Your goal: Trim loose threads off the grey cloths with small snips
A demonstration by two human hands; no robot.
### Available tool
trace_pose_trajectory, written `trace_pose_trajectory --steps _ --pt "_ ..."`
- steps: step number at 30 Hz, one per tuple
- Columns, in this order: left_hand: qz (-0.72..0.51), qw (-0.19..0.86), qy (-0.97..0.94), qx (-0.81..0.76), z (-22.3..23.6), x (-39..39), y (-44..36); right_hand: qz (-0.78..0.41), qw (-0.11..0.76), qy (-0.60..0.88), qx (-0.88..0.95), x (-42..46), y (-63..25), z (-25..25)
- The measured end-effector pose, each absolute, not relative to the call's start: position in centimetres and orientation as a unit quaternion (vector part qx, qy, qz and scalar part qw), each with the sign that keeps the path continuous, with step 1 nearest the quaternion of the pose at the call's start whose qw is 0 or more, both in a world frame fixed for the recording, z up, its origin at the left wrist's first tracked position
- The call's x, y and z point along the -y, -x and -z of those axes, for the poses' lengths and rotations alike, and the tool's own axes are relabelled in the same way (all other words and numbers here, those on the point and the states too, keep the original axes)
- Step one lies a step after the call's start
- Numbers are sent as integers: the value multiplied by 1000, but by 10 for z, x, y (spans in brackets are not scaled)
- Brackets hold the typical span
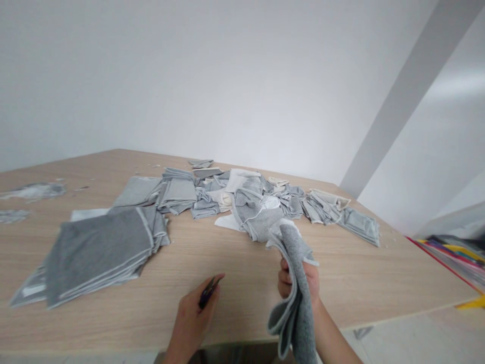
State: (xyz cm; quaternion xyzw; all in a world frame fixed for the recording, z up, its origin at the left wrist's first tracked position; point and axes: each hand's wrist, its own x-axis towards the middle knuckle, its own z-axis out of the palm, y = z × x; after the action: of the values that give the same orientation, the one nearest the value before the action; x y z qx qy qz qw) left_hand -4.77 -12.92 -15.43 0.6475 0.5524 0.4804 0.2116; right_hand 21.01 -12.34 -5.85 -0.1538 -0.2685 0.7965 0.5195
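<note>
At the near edge of the wooden table (235,303), the left hand (194,312) sits left of the middle, its fingers curled around a small dark tool (206,296) whose tip points to the far right; the exact kind of tool is hard to tell. To the right, the right hand (312,284) grips a folded grey cloth (299,293) with fingers closed around it. The cloth is raised above the near edge, its pale-edged end toward the far side and its looped folds hanging toward the near side. The two hands are well apart.

Farther off on the left lies a fanned stack of grey cloths (100,253) with light edging. Just beyond the held cloth, in the middle, is a loose heap of grey and white fabric (259,215). Left of this heap stands a folded grey pile (177,193); to its right lie small bundles (321,207) and, farther right, a flat folded stack (359,226). Pale scraps (34,191) lie at the far left. Colourful items (454,255) sit past the table's right edge. Beyond everything rises a white wall (227,86).
</note>
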Motion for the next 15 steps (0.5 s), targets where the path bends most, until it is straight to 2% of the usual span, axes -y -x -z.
trace_pose_trajectory --steps 4,15 --pt "-493 211 -641 -549 152 131 47 -809 486 144 297 125 -209 64" --pt "-499 229 -637 -541 151 133 46 -813 492 92 298 130 -195 74"
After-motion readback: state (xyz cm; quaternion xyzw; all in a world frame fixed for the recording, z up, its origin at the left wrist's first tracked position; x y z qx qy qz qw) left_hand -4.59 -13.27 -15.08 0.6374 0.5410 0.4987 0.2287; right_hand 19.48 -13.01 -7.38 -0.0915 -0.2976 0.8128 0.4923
